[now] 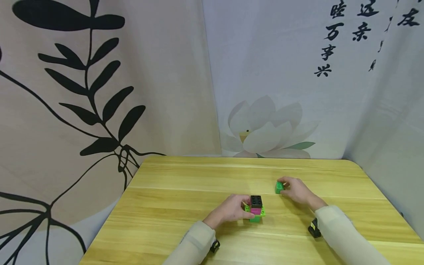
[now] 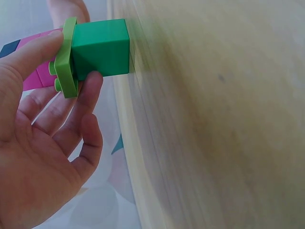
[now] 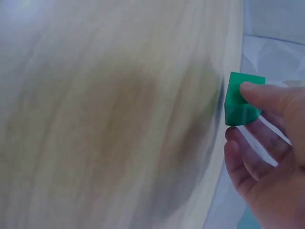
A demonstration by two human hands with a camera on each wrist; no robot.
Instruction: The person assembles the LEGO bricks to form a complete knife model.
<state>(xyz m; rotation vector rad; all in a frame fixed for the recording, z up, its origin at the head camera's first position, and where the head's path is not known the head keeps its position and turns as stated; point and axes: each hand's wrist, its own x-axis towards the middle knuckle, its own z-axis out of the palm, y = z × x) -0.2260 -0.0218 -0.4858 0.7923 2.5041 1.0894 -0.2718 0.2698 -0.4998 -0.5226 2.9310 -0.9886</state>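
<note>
In the head view my left hand (image 1: 232,209) grips a stack of toy building blocks. The stack has a black block (image 1: 256,201) on top, a magenta block (image 1: 255,211) under it, a lime green plate (image 2: 66,59) with studs, and a green block (image 2: 101,48) at the bottom. The thumb lies along the magenta part and the plate's edge, and a fingertip touches the green block. Farther back and to the right, my right hand (image 1: 299,190) pinches a separate green block (image 3: 242,98), which has a curved side, between thumb and fingers.
Both hands work over a wooden table (image 1: 185,176). Behind it hangs a pale curtain (image 1: 175,92) with a black plant print, a lotus and writing. A second curtain (image 1: 391,140) runs along the right side. Each wrist carries a small black camera (image 1: 314,228).
</note>
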